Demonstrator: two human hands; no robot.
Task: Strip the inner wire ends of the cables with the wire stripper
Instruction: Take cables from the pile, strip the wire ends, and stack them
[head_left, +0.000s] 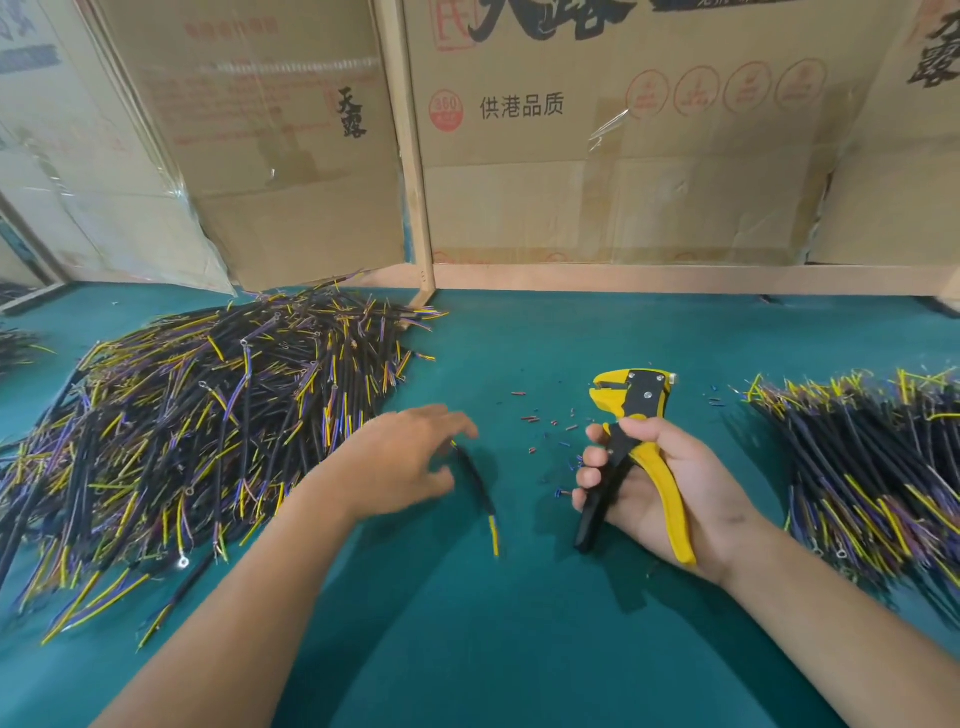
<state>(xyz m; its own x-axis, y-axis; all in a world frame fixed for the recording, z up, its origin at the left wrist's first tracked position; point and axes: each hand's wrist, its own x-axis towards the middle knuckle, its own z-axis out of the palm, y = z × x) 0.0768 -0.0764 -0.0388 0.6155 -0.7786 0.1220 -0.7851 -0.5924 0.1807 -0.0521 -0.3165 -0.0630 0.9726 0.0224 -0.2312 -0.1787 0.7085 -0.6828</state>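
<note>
My right hand (660, 483) grips the yellow and black wire stripper (631, 410) by its handles, jaws pointing up and away from me. My left hand (410, 462) hovers over the green table, blurred, fingers spread and relaxed. Just right of its fingers a single black cable (480, 486) lies or hangs with a yellow wire end toward me; whether the fingers touch it I cannot tell. A big heap of black cables (197, 426) with yellow and purple wire ends lies on the left. A second pile of cables (872, 467) lies on the right.
Small bits of stripped insulation (545, 423) are scattered on the green table (519, 649) between my hands. Cardboard boxes (597, 156) and a wooden frame (410, 171) stand along the back edge. More cables show at the far left edge.
</note>
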